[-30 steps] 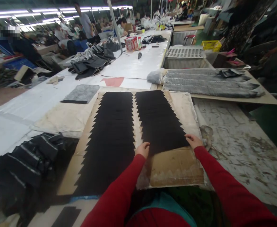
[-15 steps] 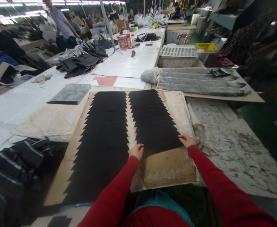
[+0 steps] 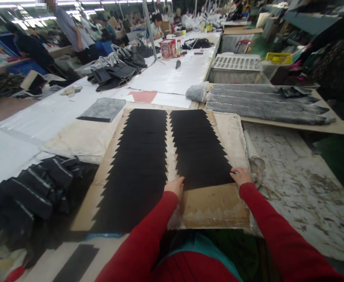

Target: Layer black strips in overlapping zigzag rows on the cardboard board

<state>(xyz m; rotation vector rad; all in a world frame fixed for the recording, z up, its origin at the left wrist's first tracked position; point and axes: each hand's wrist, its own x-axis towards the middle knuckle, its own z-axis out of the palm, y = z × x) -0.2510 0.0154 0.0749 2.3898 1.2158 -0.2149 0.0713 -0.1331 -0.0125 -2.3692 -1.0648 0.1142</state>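
Two long rows of overlapping black fabric pieces lie on a worn cardboard board (image 3: pixel 219 207) in front of me. My left hand (image 3: pixel 175 185) rests on the near left corner of the right row (image 3: pixel 200 150), fingers curled down on the nearest piece. At the same row's near right corner my right hand (image 3: pixel 240 175) presses flat, fingers spread. The left row (image 3: pixel 139 164) is longer and untouched. Both sleeves are red.
A heap of black striped pieces (image 3: pixel 33 192) lies at the left. A grey felt sheet (image 3: pixel 103 109) and grey strips on a board (image 3: pixel 266 103) sit further back. Other people stand and sit at the far left and back. The glue-stained tabletop (image 3: pixel 301 188) stretches right.
Both hands stay on the near edge of the right row. Only the camera view has shifted slightly.
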